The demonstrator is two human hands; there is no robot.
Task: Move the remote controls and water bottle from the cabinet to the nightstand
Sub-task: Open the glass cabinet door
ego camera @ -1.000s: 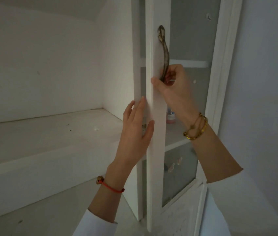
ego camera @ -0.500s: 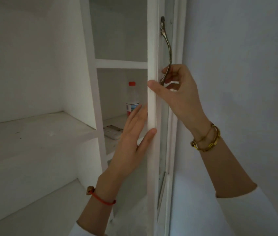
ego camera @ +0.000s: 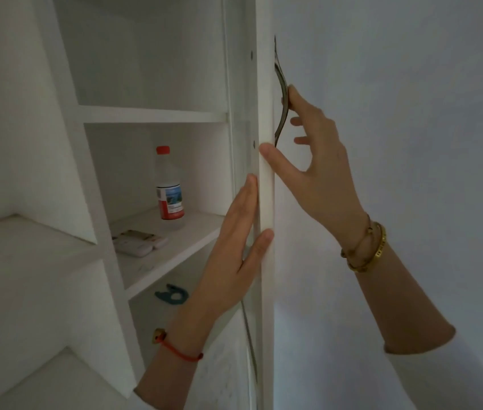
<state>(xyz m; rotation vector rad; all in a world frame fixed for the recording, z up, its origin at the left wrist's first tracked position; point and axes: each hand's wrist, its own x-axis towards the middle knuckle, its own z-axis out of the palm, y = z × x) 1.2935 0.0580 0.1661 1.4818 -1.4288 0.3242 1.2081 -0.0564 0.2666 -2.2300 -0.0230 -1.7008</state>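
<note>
A clear water bottle [ego camera: 169, 187] with a red cap and a red-and-white label stands upright on the cabinet's middle shelf [ego camera: 193, 232]. Two white remote controls [ego camera: 139, 241] lie side by side in front of it, to its left. The white cabinet door [ego camera: 265, 84] stands open and shows edge-on. My left hand [ego camera: 234, 255] lies flat against the door's inner side, thumb on its edge. My right hand [ego camera: 314, 170] is at the curved metal handle [ego camera: 282, 93]: its thumb presses the door edge and its fingertips touch the handle with fingers spread.
A teal object [ego camera: 172, 294] lies on the shelf below. The upper shelf [ego camera: 151, 113] holds nothing visible. A white ledge [ego camera: 27, 247] runs to the left of the cabinet, and a plain wall [ego camera: 411, 113] stands close behind the open door on the right.
The door has swung wide open, and the bottle and remotes have come into full view. My right fingers have uncurled from the handle. My left hand stays flat on the door.
</note>
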